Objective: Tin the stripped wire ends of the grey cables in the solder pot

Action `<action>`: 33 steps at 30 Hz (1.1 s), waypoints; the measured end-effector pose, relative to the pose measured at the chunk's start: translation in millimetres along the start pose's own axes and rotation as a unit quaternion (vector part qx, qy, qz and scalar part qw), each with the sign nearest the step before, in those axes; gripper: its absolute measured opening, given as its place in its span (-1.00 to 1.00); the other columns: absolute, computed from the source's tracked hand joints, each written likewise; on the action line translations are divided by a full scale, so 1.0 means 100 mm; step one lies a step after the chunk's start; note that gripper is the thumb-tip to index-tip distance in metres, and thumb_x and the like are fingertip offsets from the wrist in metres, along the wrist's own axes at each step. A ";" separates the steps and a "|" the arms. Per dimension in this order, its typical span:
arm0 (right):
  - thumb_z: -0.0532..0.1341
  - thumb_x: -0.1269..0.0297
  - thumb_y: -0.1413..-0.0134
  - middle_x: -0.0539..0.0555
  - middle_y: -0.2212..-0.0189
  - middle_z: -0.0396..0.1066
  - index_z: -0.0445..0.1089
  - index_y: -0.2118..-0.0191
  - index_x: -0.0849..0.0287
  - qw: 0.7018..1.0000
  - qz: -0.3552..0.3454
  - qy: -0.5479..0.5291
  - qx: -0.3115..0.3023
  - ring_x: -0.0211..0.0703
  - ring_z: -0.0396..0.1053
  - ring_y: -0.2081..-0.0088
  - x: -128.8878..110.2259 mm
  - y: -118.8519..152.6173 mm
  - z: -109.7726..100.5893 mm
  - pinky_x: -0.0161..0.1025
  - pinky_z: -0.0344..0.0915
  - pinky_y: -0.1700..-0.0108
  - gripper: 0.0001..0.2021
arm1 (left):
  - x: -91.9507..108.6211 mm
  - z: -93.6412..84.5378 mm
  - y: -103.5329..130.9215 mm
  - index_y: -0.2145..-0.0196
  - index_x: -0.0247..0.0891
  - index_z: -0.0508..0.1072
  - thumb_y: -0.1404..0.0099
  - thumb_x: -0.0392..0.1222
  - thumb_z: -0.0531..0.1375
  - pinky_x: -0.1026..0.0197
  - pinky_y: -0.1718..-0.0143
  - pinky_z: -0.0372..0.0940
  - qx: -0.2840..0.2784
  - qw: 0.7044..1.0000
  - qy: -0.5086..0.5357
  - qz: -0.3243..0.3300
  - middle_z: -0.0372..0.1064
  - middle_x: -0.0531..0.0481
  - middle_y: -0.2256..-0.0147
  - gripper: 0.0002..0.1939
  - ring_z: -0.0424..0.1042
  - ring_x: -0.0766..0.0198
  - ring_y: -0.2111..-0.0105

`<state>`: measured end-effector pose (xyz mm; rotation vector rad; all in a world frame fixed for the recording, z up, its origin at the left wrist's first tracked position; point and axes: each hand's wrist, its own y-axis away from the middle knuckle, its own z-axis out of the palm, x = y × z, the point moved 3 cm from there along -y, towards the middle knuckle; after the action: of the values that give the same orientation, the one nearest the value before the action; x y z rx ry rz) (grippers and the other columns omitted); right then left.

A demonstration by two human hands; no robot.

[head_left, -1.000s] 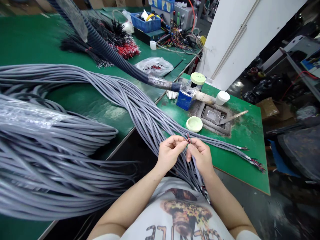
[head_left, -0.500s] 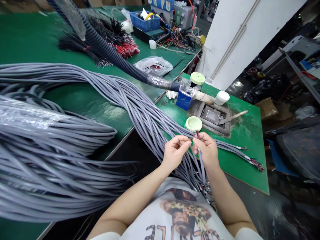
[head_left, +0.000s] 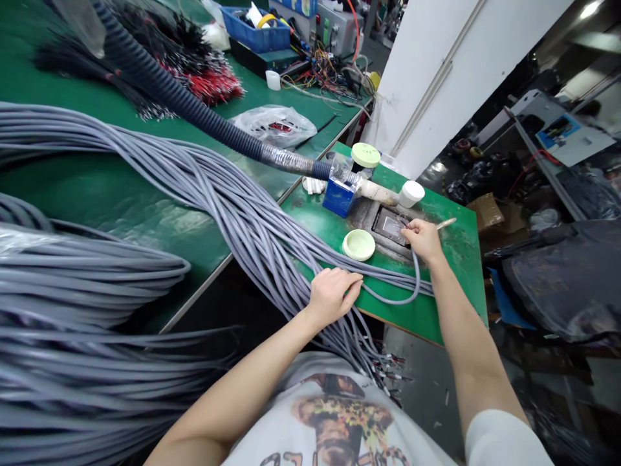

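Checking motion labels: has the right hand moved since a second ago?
Yes. The right hand, pinching one grey cable, went forward, away from the left hand, past the pale green round lid to the grey metal recess.

Right hand (head_left: pixel 424 238) with grey cable (head_left: pixel 410 292) at solder pot (head_left: pixel 388 226)

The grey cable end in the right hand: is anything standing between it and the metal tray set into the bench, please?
Nothing visible does. The right hand holds the grey cable with its end at the near edge of the metal tray. The pale green lid lies off to the left, and the flat metal blade sits behind the hand.
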<state>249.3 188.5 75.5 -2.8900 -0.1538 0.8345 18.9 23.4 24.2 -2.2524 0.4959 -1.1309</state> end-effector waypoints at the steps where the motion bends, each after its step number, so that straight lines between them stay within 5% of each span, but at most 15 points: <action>1: 0.19 0.23 0.13 -0.02 0.69 0.31 0.35 0.55 0.21 1.000 0.001 0.012 -0.003 -0.24 0.23 0.58 0.05 -0.05 0.02 -0.31 0.09 0.49 -0.84 | 0.00 0.00 0.01 0.26 -0.22 0.49 -0.29 -0.23 0.13 0.20 0.42 0.04 -0.001 1.000 -0.004 0.005 0.40 0.02 0.53 -0.86 0.31 0.32 0.52; 12: 0.18 0.25 0.19 0.01 0.65 0.34 0.39 0.58 0.20 0.992 0.017 0.122 -0.032 -0.21 0.24 0.51 0.19 -0.30 0.18 -0.29 0.04 0.44 -0.86 | -0.02 0.02 0.02 0.23 -0.21 0.46 -0.28 -0.26 0.13 0.17 0.41 0.01 -0.003 0.999 -0.020 0.031 0.43 0.03 0.51 -0.87 0.34 0.31 0.49; 22: 0.19 0.30 0.24 0.00 0.67 0.34 0.35 0.62 0.18 0.994 0.028 0.101 -0.034 -0.20 0.25 0.51 0.18 -0.32 0.19 -0.29 0.07 0.43 -0.90 | -0.03 0.02 0.04 0.24 -0.21 0.46 -0.29 -0.26 0.12 0.17 0.42 0.02 -0.002 0.999 -0.026 0.031 0.42 0.03 0.51 -0.87 0.34 0.31 0.50; 27: 0.17 0.18 0.12 0.00 0.70 0.35 0.33 0.59 0.20 0.999 0.027 0.012 -0.044 -0.25 0.25 0.60 0.02 -0.14 0.08 -0.31 0.12 0.50 -0.79 | -0.04 0.03 0.04 0.24 -0.21 0.46 -0.28 -0.26 0.13 0.17 0.42 0.01 0.003 0.999 -0.021 0.032 0.44 0.02 0.50 -0.87 0.34 0.32 0.49; 33: 0.19 0.03 0.00 0.01 0.68 0.38 0.34 0.58 0.21 0.985 0.019 -0.148 -0.092 -0.35 0.15 0.70 -0.33 0.39 -0.12 -0.36 0.05 0.63 -0.65 | -0.03 0.01 0.04 0.24 -0.21 0.47 -0.26 -0.26 0.14 0.19 0.42 0.04 0.016 0.999 -0.017 0.029 0.43 0.02 0.51 -0.87 0.34 0.32 0.51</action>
<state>230.0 144.2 96.6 -2.9242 -0.2154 1.3192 17.9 22.6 19.3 -2.2126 0.5227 -1.0617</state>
